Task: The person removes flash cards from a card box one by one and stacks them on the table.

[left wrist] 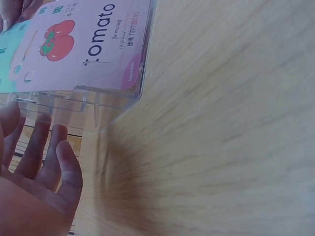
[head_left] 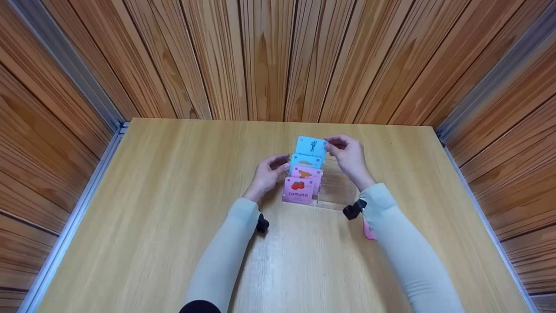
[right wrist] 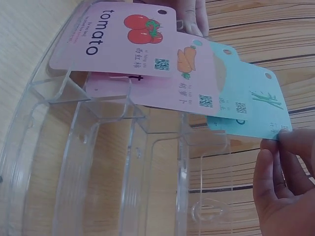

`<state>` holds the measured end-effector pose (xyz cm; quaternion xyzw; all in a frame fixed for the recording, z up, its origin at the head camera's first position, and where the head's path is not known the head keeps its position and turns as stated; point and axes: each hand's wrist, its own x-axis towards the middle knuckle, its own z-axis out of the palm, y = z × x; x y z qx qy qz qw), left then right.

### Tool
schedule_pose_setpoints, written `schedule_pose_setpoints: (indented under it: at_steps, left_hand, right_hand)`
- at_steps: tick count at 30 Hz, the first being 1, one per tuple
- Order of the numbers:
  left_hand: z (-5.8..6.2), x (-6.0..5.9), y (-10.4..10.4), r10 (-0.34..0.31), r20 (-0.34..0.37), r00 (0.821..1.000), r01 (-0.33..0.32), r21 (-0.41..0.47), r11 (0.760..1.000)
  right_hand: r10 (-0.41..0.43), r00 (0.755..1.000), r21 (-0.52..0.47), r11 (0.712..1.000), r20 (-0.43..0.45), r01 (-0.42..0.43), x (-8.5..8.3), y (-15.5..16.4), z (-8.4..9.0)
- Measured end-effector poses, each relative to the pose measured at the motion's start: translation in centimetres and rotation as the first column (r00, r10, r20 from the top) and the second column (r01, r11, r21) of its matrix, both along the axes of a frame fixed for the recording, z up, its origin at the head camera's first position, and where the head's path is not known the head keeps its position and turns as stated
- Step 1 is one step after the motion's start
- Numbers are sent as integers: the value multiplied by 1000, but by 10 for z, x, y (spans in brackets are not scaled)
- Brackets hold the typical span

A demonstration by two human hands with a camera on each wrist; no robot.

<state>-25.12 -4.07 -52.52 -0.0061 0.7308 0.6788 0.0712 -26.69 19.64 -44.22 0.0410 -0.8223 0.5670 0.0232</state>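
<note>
A clear stepped card rack (head_left: 336, 204) stands on the table, its left column filled with cards. In front is a pink tomato card (head_left: 299, 190), with a pink carrot card (right wrist: 189, 96) behind it. Farther back come a blue card with a tan picture (head_left: 306, 161) and, rearmost, a blue card with green stalks (head_left: 311, 146). My right hand (head_left: 349, 158) pinches that rearmost card's right corner between thumb and fingers. At the rack's left side is my left hand (head_left: 267, 176), its fingers loosely bent and spread; its thumb is close to the cards' edge.
Steps in the rack's right column (right wrist: 108, 162) hold no cards. A pink card (head_left: 369, 229) lies on the table (head_left: 173, 195), partly hidden under the right forearm. Wood-panelled walls (head_left: 265, 61) enclose the table at the back and both sides.
</note>
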Motion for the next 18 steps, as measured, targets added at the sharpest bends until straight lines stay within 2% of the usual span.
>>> schedule_pose_setpoints:
  at_steps: [4,11,18]
  left_hand:
    - [0,0,0,-6,-2,1000,6,19,1000]
    - [1,0,-1,-10,50,999,10,10,1000]
    - [2,0,0,-1,60,998,1,3,1000]
  right_hand:
    - [-7,1000,-11,1000,-17,7,-1,0,1]
    - [-16,1000,-18,1000,-6,15,0,2,7]
    - [-21,1000,-11,1000,-19,21,1,4,12]
